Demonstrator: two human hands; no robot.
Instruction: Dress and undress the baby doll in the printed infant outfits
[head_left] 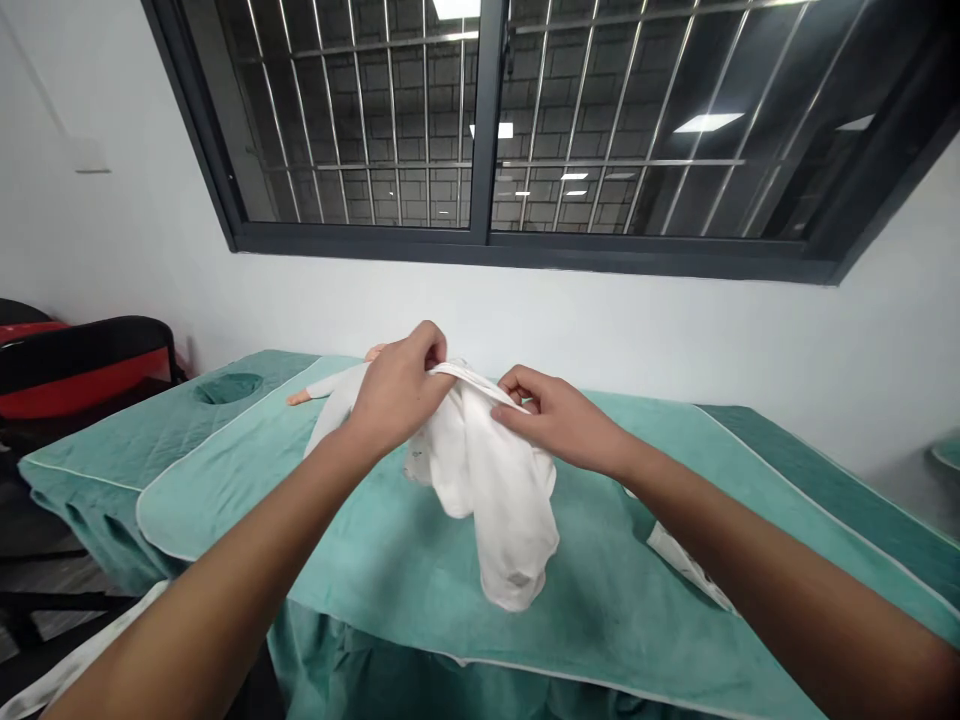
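Note:
My left hand (401, 390) is closed on the top edge of a small white baby garment (502, 500), and my right hand (551, 415) pinches the same edge from the other side. The garment's two legs hang down between my hands onto the green towel (337, 520). Behind my left hand lies a baby doll (334, 390) in white clothing, one arm stretched out to the left; most of the doll is hidden by my hand and the garment.
The towel covers a teal massage table (90, 460) with a face hole (227, 388) at its left end. Another white cloth (686, 560) lies under my right forearm. A red-and-black chair (82, 370) stands at left. A white wall and barred window are behind.

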